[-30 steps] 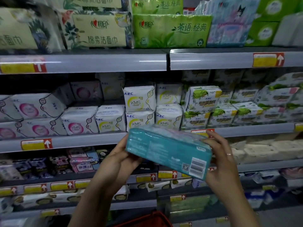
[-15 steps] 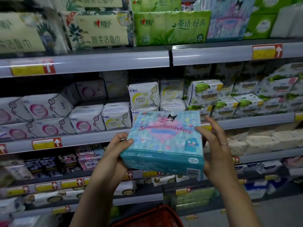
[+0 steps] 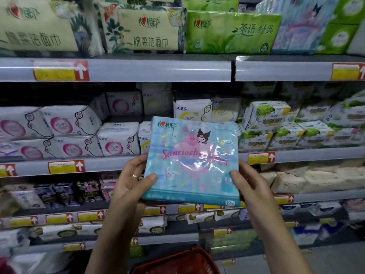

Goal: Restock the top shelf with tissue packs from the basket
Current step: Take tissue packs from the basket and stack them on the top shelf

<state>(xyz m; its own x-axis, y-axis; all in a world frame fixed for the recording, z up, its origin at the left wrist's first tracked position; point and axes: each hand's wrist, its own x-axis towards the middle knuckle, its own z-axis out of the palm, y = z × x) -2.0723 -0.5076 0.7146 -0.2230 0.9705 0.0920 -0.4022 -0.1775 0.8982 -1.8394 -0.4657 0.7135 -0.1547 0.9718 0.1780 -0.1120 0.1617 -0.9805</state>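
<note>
Overhead, green packs (image 3: 231, 32) crowd the shelf (image 3: 138, 69) above the tissue pack (image 3: 189, 161).

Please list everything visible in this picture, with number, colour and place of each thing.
blue tissue pack: one, light blue with pink print, centre, held.
top shelf: one, grey, across the top.
cream tissue packs: at least two, cream, top shelf, left.
green tissue pack: one in front, green, top shelf, centre.
white packs: many, white with pink, yellow or green marks, second shelf.
price tags: many, yellow with red arrows, shelf rails.
basket: one, red, bottom edge.
left hand: one, grips the pack's left edge.
right hand: one, grips the pack's right edge.
</note>
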